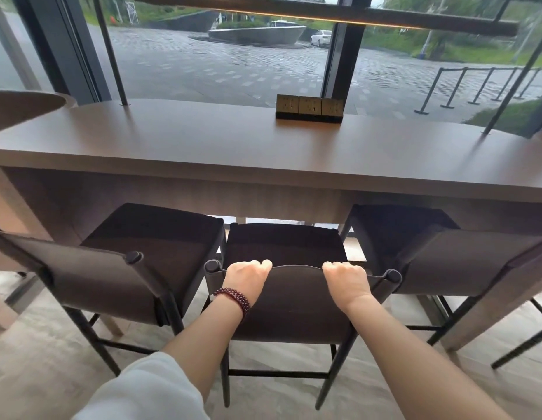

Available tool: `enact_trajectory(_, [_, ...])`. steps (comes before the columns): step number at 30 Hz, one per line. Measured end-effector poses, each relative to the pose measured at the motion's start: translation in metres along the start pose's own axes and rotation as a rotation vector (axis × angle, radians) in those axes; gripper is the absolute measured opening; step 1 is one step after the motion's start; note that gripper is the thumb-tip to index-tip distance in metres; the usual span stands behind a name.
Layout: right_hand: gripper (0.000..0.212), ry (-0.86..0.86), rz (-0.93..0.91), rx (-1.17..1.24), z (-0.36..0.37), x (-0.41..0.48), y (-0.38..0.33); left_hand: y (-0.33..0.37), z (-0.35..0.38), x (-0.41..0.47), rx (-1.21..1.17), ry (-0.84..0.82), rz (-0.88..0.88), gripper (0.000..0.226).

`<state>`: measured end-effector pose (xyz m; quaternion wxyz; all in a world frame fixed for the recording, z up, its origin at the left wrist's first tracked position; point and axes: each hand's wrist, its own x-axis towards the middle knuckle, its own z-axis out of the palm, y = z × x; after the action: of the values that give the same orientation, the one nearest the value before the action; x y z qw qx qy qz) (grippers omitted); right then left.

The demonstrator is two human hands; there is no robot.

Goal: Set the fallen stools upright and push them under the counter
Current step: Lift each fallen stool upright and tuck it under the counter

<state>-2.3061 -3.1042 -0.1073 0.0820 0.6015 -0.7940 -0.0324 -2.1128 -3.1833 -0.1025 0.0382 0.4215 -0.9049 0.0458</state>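
My left hand [247, 275] and right hand [346, 278] both grip the top of the middle stool's [289, 307] back, arms straight out. It stands upright at 12 o'clock, its seat partly under the counter [203, 147]. I see no words to read.

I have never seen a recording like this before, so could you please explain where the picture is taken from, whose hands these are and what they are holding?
There is no machine here. A person wears a wide-angle camera on the head, so the single picture looks forward and down at their own arms. The left hand, with a bead bracelet on its wrist, and the right hand both grip the top of the backrest of the middle stool. That stool stands upright, its seat partly under the counter. The left stool and the right stool stand upright beside it. On the counter sits only a block of power sockets; behind is a window onto a paved yard.
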Motion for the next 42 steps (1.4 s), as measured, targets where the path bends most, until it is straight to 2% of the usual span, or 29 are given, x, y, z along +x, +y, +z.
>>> enact_trajectory(4, [0.055,0.045,-0.005,0.034,0.006,-0.017,-0.003,0.004,0.004,-0.012,-0.013,-0.023,-0.018,0.035])
enact_trajectory(6, [0.06,0.082,-0.019,0.027,0.011,-0.024,-0.003,0.005,0.006,-0.018,0.0,-0.041,-0.015,0.036])
enact_trajectory(9, [0.064,0.097,-0.003,0.021,0.015,-0.033,-0.005,0.008,0.004,-0.03,0.001,-0.046,0.006,0.033])
enact_trajectory(11, [0.064,0.057,0.005,-0.058,0.009,-0.041,-0.007,0.009,-0.001,-0.036,0.041,-0.016,0.023,0.038])
enact_trajectory(15, [0.049,-0.009,-0.031,-0.048,0.005,-0.049,-0.003,0.01,-0.004,-0.04,-0.011,-0.124,0.003,0.036])
enact_trajectory(18, [0.046,0.014,-0.061,0.091,0.002,-0.058,0.003,0.015,-0.004,-0.043,-0.119,-0.071,0.021,0.036])
enact_trajectory(21, [0.047,0.095,-0.043,0.352,-0.005,-0.069,0.008,0.026,-0.008,-0.046,-0.331,-0.035,0.044,0.044])
enact_trajectory(25, [0.052,0.137,0.045,0.672,-0.025,-0.091,0.014,0.049,-0.022,-0.048,-0.637,0.049,0.007,0.05])
enact_trajectory(28, [0.057,0.132,0.12,0.861,-0.038,-0.111,0.023,0.072,-0.035,-0.05,-0.777,0.058,0.001,0.055])
enact_trajectory(34, [0.062,0.213,0.249,0.993,-0.058,-0.17,0.066,0.136,-0.061,-0.058,-0.917,0.032,0.078,0.063])
enact_trajectory(42, [0.059,0.371,0.483,1.175,-0.062,-0.299,0.162,0.277,-0.088,-0.103,-1.107,-0.052,0.233,0.063])
